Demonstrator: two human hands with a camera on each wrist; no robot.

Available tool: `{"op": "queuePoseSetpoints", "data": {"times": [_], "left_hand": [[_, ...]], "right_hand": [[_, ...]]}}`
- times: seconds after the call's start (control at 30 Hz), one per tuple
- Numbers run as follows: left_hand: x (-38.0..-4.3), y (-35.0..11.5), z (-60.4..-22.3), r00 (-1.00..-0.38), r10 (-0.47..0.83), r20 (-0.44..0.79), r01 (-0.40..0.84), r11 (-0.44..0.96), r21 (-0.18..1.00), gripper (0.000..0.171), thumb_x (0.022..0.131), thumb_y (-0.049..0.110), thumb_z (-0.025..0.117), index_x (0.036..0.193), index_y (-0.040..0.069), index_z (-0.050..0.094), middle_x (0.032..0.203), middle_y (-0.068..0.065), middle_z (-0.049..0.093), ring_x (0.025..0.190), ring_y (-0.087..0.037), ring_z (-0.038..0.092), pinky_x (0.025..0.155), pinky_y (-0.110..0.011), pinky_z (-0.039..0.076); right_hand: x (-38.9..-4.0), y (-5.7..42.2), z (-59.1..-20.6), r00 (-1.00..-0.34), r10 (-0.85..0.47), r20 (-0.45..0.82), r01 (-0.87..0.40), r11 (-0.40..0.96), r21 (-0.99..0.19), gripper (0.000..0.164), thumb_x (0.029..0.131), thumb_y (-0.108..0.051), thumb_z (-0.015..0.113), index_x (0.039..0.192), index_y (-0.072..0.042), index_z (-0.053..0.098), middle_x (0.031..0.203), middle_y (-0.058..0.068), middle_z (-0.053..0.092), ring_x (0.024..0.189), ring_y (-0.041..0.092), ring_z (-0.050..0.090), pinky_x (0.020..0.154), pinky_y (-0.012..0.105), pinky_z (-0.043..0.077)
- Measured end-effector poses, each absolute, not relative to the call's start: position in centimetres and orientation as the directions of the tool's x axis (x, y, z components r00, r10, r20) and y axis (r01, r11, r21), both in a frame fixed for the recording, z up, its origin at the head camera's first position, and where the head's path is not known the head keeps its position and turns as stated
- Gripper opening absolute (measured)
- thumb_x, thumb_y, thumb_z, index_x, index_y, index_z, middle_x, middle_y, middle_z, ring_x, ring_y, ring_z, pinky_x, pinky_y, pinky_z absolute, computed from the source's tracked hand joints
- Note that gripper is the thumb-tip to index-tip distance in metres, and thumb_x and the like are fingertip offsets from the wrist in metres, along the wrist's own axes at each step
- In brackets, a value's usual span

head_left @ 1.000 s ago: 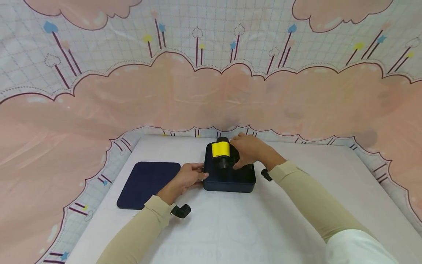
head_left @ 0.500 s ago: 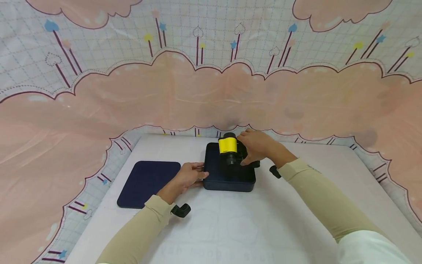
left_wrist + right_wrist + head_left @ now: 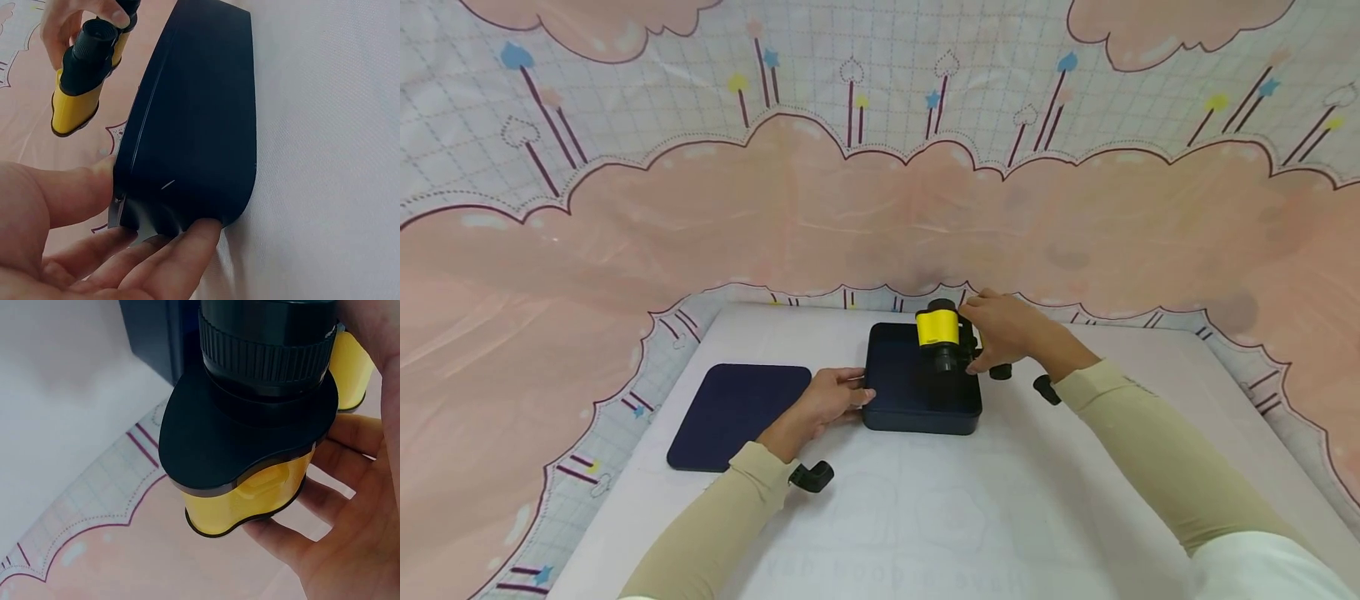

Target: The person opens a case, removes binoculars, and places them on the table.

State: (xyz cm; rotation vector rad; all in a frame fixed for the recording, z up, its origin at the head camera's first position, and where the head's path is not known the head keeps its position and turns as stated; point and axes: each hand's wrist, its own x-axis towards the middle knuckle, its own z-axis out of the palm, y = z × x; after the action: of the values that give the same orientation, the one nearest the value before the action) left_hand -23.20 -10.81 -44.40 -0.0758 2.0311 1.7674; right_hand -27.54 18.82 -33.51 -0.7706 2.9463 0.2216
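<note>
A pair of yellow and black binoculars (image 3: 937, 328) hangs over the right back part of a dark navy box (image 3: 921, 422), gripped by my right hand (image 3: 1006, 332). In the right wrist view, the fingers (image 3: 287, 544) wrap behind the yellow barrels (image 3: 250, 494). The box lies open-topped on the white table. At its left side, my left hand (image 3: 827, 403) holds the wall; the left wrist view puts the thumb (image 3: 84, 187) at the rim and the fingers (image 3: 194, 250) against the outside. The box's inside is dark and hard to make out.
A flat navy lid (image 3: 741, 412) lies left of the box, partly behind the left forearm. Black wrist-camera mounts (image 3: 811, 477) stick out from both wrists. A patterned pink and white cloth (image 3: 880, 217) hangs behind the white table (image 3: 925, 517).
My right hand has carried the binoculars rightward and slightly up, from over the box's middle towards its right edge. The left hand and the box have stayed put.
</note>
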Motion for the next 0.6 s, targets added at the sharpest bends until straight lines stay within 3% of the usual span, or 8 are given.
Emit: {"op": "queuePoseSetpoints", "data": {"times": [0.6], "left_hand": [[-23.1, -11.1, -44.6, -0.903, 0.246, -0.353, -0.316, 0.177, 0.932, 0.062, 0.101, 0.005, 0.066, 0.158, 0.003, 0.041, 0.163, -0.023, 0.042, 0.142, -0.04, 0.054, 0.114, -0.055, 0.048]], "right_hand": [[-27.2, 21.7, -33.5, -0.877, -0.47, -0.101, -0.479, 0.874, 0.081, 0.098, 0.071, -0.052, 0.092, 0.147, -0.002, 0.056, 0.148, 0.017, 0.06, 0.138, 0.041, 0.051, 0.114, 0.06, 0.048]]}}
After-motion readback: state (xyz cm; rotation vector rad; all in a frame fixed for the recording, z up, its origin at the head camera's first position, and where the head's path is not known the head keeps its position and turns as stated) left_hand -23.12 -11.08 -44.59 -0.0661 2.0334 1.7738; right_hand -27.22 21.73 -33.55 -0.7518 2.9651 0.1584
